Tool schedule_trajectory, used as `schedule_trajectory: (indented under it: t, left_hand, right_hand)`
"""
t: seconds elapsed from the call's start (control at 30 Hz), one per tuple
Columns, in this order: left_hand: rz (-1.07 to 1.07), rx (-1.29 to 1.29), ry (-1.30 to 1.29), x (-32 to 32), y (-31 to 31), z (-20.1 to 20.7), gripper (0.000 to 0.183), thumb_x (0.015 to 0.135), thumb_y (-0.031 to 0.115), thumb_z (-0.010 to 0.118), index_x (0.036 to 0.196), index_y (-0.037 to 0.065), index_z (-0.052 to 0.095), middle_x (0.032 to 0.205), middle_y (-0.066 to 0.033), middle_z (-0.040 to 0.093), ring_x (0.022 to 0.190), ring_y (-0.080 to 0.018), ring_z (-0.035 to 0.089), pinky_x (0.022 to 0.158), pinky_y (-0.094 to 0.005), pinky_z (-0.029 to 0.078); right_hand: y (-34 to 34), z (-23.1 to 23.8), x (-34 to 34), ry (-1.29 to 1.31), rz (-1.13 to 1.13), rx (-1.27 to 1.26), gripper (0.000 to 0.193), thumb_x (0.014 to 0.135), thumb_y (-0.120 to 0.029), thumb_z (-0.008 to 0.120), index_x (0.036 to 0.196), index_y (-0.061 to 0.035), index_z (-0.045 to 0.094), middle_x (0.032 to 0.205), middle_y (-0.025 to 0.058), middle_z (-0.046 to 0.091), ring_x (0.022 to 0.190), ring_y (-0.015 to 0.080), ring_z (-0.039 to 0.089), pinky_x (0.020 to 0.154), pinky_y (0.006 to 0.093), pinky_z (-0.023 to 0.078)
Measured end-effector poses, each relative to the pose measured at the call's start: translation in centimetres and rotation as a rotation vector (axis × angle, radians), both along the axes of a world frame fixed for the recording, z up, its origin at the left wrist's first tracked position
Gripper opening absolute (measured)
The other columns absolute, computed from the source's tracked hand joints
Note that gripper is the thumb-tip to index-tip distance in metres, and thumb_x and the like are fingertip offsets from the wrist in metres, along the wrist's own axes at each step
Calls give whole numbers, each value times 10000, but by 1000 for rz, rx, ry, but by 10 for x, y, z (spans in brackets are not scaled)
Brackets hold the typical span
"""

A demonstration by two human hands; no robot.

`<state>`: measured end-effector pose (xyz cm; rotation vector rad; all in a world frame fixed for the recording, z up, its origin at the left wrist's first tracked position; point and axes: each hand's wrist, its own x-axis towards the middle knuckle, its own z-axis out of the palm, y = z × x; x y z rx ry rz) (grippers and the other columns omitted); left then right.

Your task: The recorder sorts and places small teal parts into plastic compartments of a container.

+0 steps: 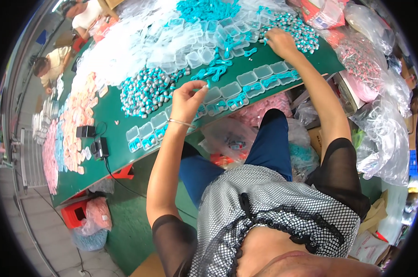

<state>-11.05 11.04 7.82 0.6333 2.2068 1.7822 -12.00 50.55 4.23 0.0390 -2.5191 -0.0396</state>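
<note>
Teal, tiny plastic piece [208,84], likely light, best gripped mid-body, sat pinched in the left hand [189,102], eleven o'clock; the right hand [281,44] touched rounded teal-and-grey pieces [306,39], one o'clock, hold unclear.

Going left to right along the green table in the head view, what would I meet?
Flat pink pieces, black box with a cable, heap of small teal-and-grey pieces, looped teal cords, second heap of teal-and-grey pieces.
</note>
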Motion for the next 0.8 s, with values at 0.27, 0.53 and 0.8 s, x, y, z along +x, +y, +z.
schedule_trajectory:
  t: [0.27, 0.53, 0.8]
  left_hand:
    - [-42, 32, 86, 26, 31, -4, 105, 821, 103, 675, 880, 17, 671, 686, 9, 626, 589, -46, 542, 543, -231, 448]
    - [-33, -209, 573, 46, 71, -9, 102, 777, 105, 713, 865, 61, 687, 783, -77, 646, 606, -182, 603, 563, -311, 481]
    - [-8, -327, 721, 42, 86, -23, 74, 776, 144, 693, 830, 93, 689, 806, -92, 655, 739, -286, 618, 657, -390, 487]
  right_hand:
    - [-60, 28, 79, -160, 236, -778, 170, 757, -7, 682, 908, -31, 608, 805, 46, 612, 710, 119, 599, 654, 275, 498]
    - [-124, 20, 127, -54, 459, -689, 153, 756, 46, 621, 895, -14, 599, 881, 101, 604, 784, 224, 620, 681, 304, 494]
    - [-129, 0, 127, 58, 445, -482, 141, 745, -11, 643, 873, -41, 592, 908, 90, 612, 876, 285, 593, 791, 379, 461]
